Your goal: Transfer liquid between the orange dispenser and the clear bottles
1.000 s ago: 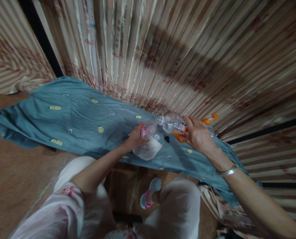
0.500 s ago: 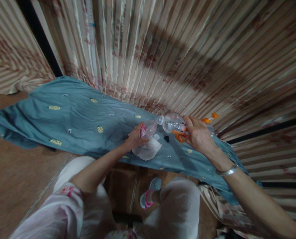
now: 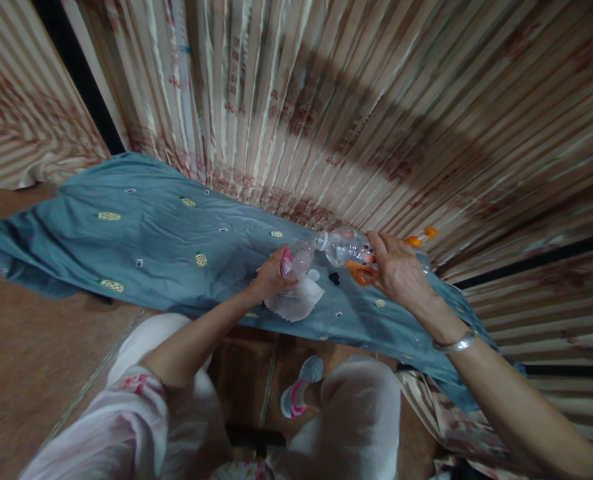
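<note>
My left hand point(image 3: 270, 275) is wrapped round a small clear bottle point(image 3: 304, 257) with a pink patch near its base. A larger clear plastic bottle point(image 3: 346, 245) lies tilted in my right hand point(image 3: 399, 270), its neck pointing left. The two bottles' mouths meet, with the larger bottle's neck at the small one's opening; whether liquid passes between them I cannot tell. Beneath my left hand is a white scalloped dish point(image 3: 296, 300). A white round cap point(image 3: 313, 275) is beside it. Orange pieces point(image 3: 361, 275) show under my right hand, partly hidden by it.
Blue patterned cloth point(image 3: 166, 233) covers the long narrow surface. A small black object point(image 3: 334, 278) lies on it. An orange-ended item point(image 3: 421, 237) shows behind my right hand. Striped curtains point(image 3: 276, 120) hang close behind, with a dark pole point(image 3: 84, 80) at the left.
</note>
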Tool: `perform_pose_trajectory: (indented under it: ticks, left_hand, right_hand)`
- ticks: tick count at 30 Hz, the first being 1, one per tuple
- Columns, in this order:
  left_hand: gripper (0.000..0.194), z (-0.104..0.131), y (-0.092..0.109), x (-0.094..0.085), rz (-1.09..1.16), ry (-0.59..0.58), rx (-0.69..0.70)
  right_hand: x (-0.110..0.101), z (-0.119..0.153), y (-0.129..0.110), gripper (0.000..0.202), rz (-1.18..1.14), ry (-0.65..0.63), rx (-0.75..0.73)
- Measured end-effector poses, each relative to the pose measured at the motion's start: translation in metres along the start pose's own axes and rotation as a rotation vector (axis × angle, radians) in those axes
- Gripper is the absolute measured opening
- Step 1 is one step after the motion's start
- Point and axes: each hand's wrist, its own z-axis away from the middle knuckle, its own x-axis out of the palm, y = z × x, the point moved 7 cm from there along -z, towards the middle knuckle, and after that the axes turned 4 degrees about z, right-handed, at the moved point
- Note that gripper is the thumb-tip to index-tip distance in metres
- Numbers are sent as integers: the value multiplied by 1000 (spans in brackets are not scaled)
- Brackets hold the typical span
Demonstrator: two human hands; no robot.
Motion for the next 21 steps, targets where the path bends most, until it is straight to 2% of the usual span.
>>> perform_pose_trajectory:
  ticks: [21]
  left_hand:
    - [92,0,2,-1,1,-6,-6]
  right_hand:
    - [-2,-1,-1,67,10,12,-10]
